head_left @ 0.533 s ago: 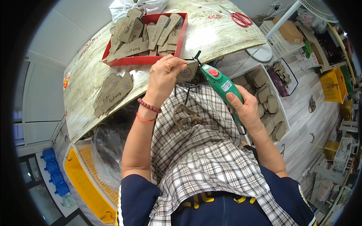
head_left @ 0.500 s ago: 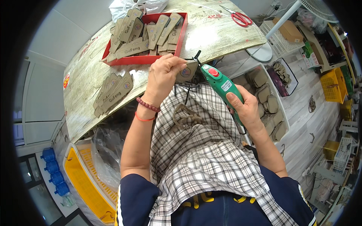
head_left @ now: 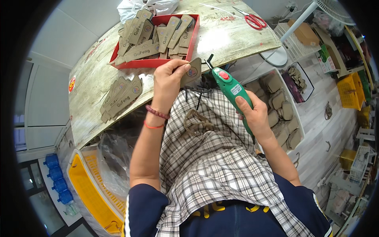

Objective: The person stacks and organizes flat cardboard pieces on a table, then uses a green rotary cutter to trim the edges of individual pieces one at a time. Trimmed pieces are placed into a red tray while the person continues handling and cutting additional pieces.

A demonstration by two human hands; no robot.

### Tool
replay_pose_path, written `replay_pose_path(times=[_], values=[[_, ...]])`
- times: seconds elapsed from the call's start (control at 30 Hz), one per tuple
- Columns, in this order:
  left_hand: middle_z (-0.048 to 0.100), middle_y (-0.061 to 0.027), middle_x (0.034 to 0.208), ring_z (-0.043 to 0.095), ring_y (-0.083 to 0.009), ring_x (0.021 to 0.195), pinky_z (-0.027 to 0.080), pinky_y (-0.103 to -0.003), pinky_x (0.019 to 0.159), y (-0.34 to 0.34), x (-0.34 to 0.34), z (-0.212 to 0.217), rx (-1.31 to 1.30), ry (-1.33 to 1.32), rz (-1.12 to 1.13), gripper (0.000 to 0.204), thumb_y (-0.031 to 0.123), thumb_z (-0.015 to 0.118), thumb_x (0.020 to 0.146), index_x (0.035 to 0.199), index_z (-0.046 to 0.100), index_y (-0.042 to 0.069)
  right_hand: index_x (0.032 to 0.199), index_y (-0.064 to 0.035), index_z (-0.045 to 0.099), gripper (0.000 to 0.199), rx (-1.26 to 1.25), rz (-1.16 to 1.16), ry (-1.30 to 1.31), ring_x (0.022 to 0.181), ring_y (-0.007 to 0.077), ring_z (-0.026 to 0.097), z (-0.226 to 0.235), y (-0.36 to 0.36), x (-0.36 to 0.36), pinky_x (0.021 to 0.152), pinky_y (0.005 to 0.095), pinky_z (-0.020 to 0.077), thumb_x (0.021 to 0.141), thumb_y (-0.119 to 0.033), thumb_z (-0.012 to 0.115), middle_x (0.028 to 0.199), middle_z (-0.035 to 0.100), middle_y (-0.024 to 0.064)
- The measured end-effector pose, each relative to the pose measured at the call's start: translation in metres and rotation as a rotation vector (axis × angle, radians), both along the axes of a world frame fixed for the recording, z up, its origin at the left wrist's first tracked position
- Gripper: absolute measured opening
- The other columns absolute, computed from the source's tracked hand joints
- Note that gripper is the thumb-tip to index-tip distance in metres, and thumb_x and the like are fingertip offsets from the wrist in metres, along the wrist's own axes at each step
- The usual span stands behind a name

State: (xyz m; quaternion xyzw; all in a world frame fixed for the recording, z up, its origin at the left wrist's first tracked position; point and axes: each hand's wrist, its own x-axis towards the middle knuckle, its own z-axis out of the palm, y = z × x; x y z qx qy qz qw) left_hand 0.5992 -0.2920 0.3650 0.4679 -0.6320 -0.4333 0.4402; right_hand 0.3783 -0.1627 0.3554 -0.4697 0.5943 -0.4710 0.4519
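My left hand (head_left: pixel 167 81) pinches a khaki fabric tab (head_left: pixel 192 72) with a round emblem, just beyond the table's near edge. In my right hand (head_left: pixel 254 114) is a green electric hand tool (head_left: pixel 231 86) with a red button and a thin, bent black tip. That tip points away from me, a little to the right of the tab and apart from it. Beneath both hands, a tangle of brownish cord or trimmings (head_left: pixel 196 121) lies on the checked apron (head_left: pixel 213 158). More khaki tabs (head_left: pixel 122 96) are fanned out on the table to the left.
A red box (head_left: pixel 158 63) of similar tabs stands on the worn table (head_left: pixel 92 73), with red-handled scissors (head_left: pixel 256 21) at the far right. Right of my lap, a white bin (head_left: pixel 302 132) holds khaki pieces. A yellow basket (head_left: pixel 85 189) sits at lower left; a fan stands far right.
My left hand has lifted and turned the tab, so more of it shows. The tool's tip, earlier close to the tab's upper edge, is now apart from it. The view has shifted slightly.
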Motion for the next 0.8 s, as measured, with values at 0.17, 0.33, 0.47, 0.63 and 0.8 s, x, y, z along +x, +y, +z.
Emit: replay_pose_path(times=[0.17,0.33,0.47,0.63,0.8], values=[[0.070,-0.0054,0.088,0.063,-0.0083,0.076,0.051,-0.021,0.069,0.018,-0.023,-0.029,0.128,0.497,0.130,0.013,0.005,0.063,0.091,0.099,0.069,-0.003,0.110,-0.0003,0.063,0.044,-0.023,-0.018,0.019,0.055,0.0045,0.047,-0.001,0.005,0.010,0.050,0.0224,0.0396,0.091,-0.040,0.065,0.067,0.055,-0.0018],[0.069,-0.0034,0.084,0.061,-0.0060,0.072,0.050,-0.020,0.066,0.029,-0.039,-0.037,0.168,0.593,0.149,0.012,0.005,0.064,0.090,0.097,0.069,-0.004,0.110,0.0000,0.063,0.044,-0.042,-0.025,0.028,0.055,0.0044,0.046,0.001,0.005,0.011,0.050,0.0225,0.0393,0.091,-0.040,0.065,0.067,0.055,-0.0019],[0.069,-0.0049,0.085,0.062,-0.0078,0.073,0.052,-0.021,0.067,0.033,-0.041,-0.037,0.195,0.589,0.138,0.012,0.004,0.064,0.090,0.097,0.069,-0.004,0.110,0.0002,0.063,0.045,-0.048,-0.031,0.026,0.056,0.0041,0.046,0.001,0.005,0.008,0.050,0.0225,0.0394,0.091,-0.040,0.065,0.067,0.055,-0.0015],[0.070,-0.0065,0.088,0.064,-0.0092,0.074,0.052,-0.021,0.068,0.027,-0.038,-0.036,0.203,0.590,0.141,0.012,0.003,0.063,0.090,0.097,0.069,-0.004,0.111,0.0003,0.063,0.044,-0.039,-0.037,0.039,0.056,0.0043,0.046,-0.003,0.008,0.006,0.051,0.0225,0.0395,0.091,-0.039,0.066,0.067,0.055,-0.0014],[0.069,-0.0046,0.084,0.062,-0.0072,0.072,0.051,-0.020,0.065,0.030,-0.041,-0.033,0.187,0.566,0.127,0.011,0.004,0.065,0.089,0.095,0.069,-0.004,0.110,0.0001,0.063,0.042,-0.069,-0.043,0.081,0.057,0.0041,0.046,-0.002,0.008,0.006,0.051,0.0224,0.0393,0.091,-0.037,0.066,0.067,0.055,-0.0015]])
